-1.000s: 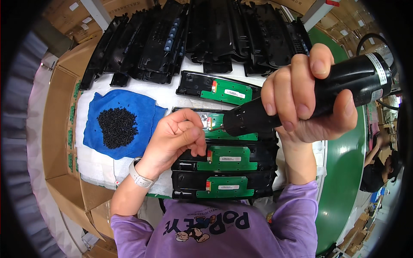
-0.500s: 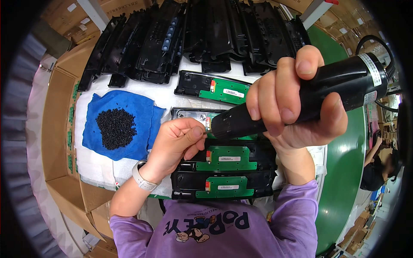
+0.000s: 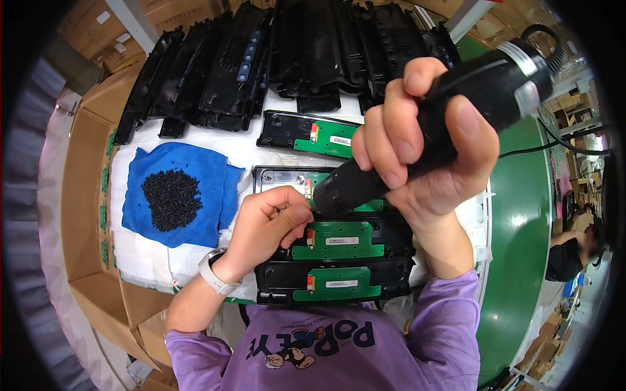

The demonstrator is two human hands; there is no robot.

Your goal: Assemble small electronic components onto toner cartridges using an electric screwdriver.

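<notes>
My right hand is wrapped round a black electric screwdriver that slants down to the left. Its tip end is close to the fingers of my left hand, which are pinched together; whatever they hold is too small or hidden to make out. Both are over a black plastic panel with a clear part and a green circuit board, partly covered by hand and tool. Nearer to me lie two more black panels with green circuit boards. Another such panel lies farther back.
On the left, a blue cloth bears a heap of small black screws. Several black plastic housings line the far side. An open cardboard box stands at the left, and a green surface at the right. The screwdriver's cable hangs at right.
The screwdriver's rear end has swung up and to the left, so the tool stands steeper. My right hand has shifted slightly left with it. My left hand keeps its pinch near the tip.
</notes>
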